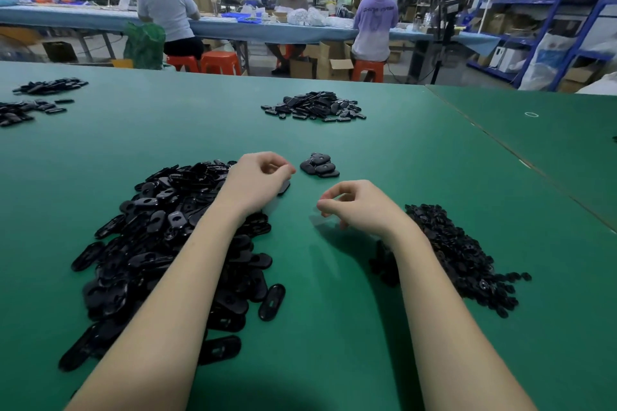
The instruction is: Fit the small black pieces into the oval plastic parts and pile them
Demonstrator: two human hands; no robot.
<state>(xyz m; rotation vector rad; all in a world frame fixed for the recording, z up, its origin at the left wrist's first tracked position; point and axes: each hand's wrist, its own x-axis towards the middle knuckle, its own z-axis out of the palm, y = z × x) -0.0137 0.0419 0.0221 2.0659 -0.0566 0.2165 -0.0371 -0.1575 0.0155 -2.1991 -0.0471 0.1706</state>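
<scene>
- Oval plastic parts (pixel 160 237) lie heaped at the tabletop's near left; small black pieces (pixel 467 253) at near right.
- Finished pile (pixel 320 165) sits mid-tabletop.
- Left hand (pixel 257 182) grips an oval part (pixel 283 188); right hand (pixel 359 205) hovers with curled fingers, contents unclear.
- Judged between units: next, press a piece into that oval.

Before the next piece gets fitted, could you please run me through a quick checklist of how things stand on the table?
1. Oval parts within reach: ok, the big heap of oval parts lies under the left forearm.
2. Small black pieces within reach: ok, the heap of small black pieces lies beside the right wrist.
3. Left hand holding an oval part: cannot tell, one dark oval shows at its fingers.
4. Right hand holding a small piece: cannot tell, fingers curled, nothing visible.
5. Finished pile clear to add to: ok, just ahead of both hands.
</scene>
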